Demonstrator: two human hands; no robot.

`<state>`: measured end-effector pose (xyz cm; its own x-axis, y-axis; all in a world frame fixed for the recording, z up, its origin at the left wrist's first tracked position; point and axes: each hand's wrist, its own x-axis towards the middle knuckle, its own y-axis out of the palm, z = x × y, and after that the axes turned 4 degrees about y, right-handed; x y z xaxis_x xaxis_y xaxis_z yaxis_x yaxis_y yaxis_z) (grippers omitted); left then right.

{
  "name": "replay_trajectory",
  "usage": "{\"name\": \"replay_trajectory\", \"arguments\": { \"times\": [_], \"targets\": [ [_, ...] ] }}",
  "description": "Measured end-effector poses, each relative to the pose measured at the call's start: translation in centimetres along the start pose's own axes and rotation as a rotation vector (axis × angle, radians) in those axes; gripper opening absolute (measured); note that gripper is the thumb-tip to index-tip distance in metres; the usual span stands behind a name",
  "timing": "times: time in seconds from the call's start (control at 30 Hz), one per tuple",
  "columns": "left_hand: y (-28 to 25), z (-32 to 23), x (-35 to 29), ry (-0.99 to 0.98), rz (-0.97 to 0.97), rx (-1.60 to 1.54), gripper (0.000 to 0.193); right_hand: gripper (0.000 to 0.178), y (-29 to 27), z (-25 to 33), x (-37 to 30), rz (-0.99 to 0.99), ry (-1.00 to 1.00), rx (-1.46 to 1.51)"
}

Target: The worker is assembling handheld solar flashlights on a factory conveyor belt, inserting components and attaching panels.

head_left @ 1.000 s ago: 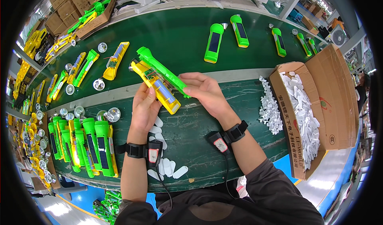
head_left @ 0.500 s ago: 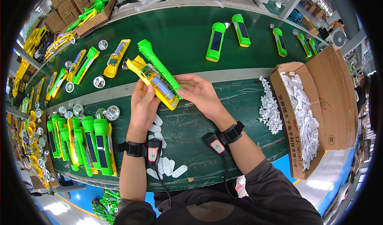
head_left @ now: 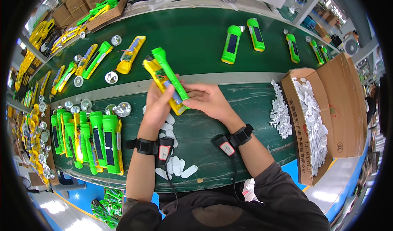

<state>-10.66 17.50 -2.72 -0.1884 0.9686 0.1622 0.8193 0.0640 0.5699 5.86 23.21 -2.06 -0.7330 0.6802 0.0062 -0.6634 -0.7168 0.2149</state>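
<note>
Over the near worktop, my left hand (head_left: 156, 106) is closed round a yellow flashlight half-shell (head_left: 152, 69), with its thumb across the side. Part of a bluish battery cell and a small green circuit board show inside it. A green flashlight half-shell (head_left: 172, 76) lies at a slant over the yellow one, its flared head pointing away from me. My right hand (head_left: 206, 101) pinches the near end of the green half-shell between thumb and fingers. White oval plastic pieces (head_left: 176, 165) lie scattered beside my left forearm.
Several green and yellow flashlights (head_left: 108, 141) stand in a row at left, with silver reflectors (head_left: 123, 109) behind them. Open yellow shells (head_left: 131, 55) and closed green flashlights (head_left: 231, 45) lie on the green belt (head_left: 184, 30). At right, a cardboard box (head_left: 299, 149) holds white pieces beside a white pile (head_left: 280, 112).
The green half-shell has come across closer over the yellow one, covering more of its inside. The left fingers have moved further round the yellow half-shell. The whole view has shifted slightly.
</note>
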Motion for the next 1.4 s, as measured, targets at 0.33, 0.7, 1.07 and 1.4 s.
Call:
{"name": "replay_trajectory", "arguments": {
  "times": [0.33, 0.7, 1.07, 1.4],
  "targets": [
    [-1.1, -0.3, 0.3, 0.07, -0.23, -0.149, 0.031, 0.022, 2.7, 4.2, -1.5, -0.006, -0.224, -0.726],
    [-1.1, -0.4, 0.5, 0.042, -0.219, -0.18, 0.033, 0.04, 9.3, 1.9, -9.5, 0.761, -0.5, -1.381],
    [-1.1, -0.2, 0.6, 0.076, -0.183, -0.121, 0.032, 0.035, 4.7, 7.0, -3.2, 0.095, -0.112, -0.445],
    [-0.9, 0.1, 0.3, 0.06, -0.161, 0.068, 0.053, 0.029, 4.2, 6.9, 3.3, -0.212, 0.0, -0.383]
  ]
}}
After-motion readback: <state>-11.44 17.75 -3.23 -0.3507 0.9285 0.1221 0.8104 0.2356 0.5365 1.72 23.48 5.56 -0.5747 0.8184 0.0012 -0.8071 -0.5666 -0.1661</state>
